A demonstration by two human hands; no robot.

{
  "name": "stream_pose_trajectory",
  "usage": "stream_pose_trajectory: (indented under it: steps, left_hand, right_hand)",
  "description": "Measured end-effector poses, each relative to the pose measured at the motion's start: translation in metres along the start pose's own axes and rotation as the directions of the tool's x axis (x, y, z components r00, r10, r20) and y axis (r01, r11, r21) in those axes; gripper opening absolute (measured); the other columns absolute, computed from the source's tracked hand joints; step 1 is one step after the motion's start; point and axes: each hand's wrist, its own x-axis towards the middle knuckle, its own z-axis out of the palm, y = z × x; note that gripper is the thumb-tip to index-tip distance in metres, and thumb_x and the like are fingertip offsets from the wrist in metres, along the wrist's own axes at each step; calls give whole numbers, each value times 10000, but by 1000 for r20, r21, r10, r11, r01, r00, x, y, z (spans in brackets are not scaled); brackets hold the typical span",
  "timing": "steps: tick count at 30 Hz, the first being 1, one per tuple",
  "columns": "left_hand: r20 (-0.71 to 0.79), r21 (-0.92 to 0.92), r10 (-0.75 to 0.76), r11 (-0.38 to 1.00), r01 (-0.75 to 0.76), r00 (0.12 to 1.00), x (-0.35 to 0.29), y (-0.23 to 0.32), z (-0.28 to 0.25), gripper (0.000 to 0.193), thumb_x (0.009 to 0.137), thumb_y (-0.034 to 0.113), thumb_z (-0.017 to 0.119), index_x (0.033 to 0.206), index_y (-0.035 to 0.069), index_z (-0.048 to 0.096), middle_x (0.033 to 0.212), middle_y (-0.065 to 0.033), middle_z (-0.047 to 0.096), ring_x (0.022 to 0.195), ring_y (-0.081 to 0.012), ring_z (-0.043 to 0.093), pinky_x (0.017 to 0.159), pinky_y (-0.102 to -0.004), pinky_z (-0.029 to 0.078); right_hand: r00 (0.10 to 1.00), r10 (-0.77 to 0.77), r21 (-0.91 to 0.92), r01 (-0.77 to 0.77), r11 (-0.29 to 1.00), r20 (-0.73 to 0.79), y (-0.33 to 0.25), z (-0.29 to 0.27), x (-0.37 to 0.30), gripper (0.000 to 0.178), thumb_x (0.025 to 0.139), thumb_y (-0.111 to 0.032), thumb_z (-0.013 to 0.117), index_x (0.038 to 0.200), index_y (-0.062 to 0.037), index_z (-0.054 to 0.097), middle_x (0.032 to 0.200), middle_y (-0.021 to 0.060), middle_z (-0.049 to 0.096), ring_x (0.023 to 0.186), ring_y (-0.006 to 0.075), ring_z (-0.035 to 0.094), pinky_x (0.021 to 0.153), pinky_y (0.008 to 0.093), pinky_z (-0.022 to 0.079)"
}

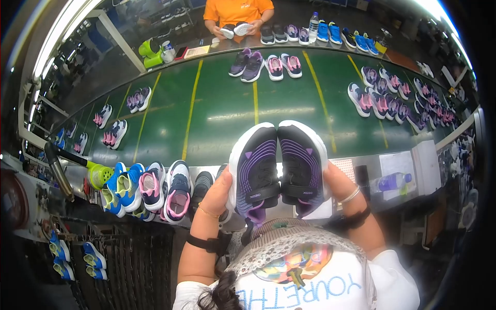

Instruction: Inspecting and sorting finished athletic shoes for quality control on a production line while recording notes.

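Black-and-purple shoes (258, 168) partly hide the left hand (220, 194) and right hand (339, 182).

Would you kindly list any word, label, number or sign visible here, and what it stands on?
White fabric shirt: large blue capitals, upside down; legible, not copied.
Black and purple strapped shoes in the left hand and right hand: small pale strap lettering, not copied.
Orange fabric shirt opposite: pale chest print, too small to read.
Rectangular white paper sheet: any print is too small.
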Motion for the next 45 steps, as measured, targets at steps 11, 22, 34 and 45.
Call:
stream_pose_trajectory:
  steps: [11, 22, 34, 45]
  left_hand:
    - [-57, 248, 0, 969, 14, 998, 16, 10, 17, 548, 899, 228, 411, 1361, -4, 228, 1355, -102, 343, 1228, -175, 352, 1014, -283, 264]
    - [-172, -249, -117, 966, 72, 978, 27, 4, 4, 418, 954, 261, 287, 1269, -3, 367, 1226, -144, 475, 1104, -231, 488, 970, -361, 382]
    - [-238, -729, -290, 684, 27, 927, 40, -30, 14, 476, 953, 344, 184, 1196, 9, 420, 1141, -203, 515, 1011, -394, 513, 884, -502, 420]
    - [-145, -635, -58, 771, -48, 988, 43, -32, 24, 437, 945, 350, 292, 1240, 51, 415, 1221, -153, 472, 1105, -270, 478, 949, -416, 397]
  right_hand:
    - [978, -133, -406, 56, 912, -163, -18, 16, 5, 502, 884, -226, 498, 1314, -22, 341, 1226, 116, 480, 1115, 170, 452, 954, 286, 328]
    - [981, 135, 500, -49, 865, -138, 5, 4, 18, 446, 952, -317, 331, 1284, -23, 363, 1200, 124, 503, 1077, 203, 508, 920, 334, 415]
    - [961, 275, 942, -97, 320, 5, 26, 40, 41, 514, 913, -464, 318, 1199, -61, 460, 1152, 161, 530, 1043, 305, 529, 911, 437, 426]
    - [982, 120, 708, 21, 706, -149, 24, 45, 43, 526, 921, -479, 285, 1220, -75, 442, 1163, 80, 533, 1042, 188, 529, 911, 344, 427]
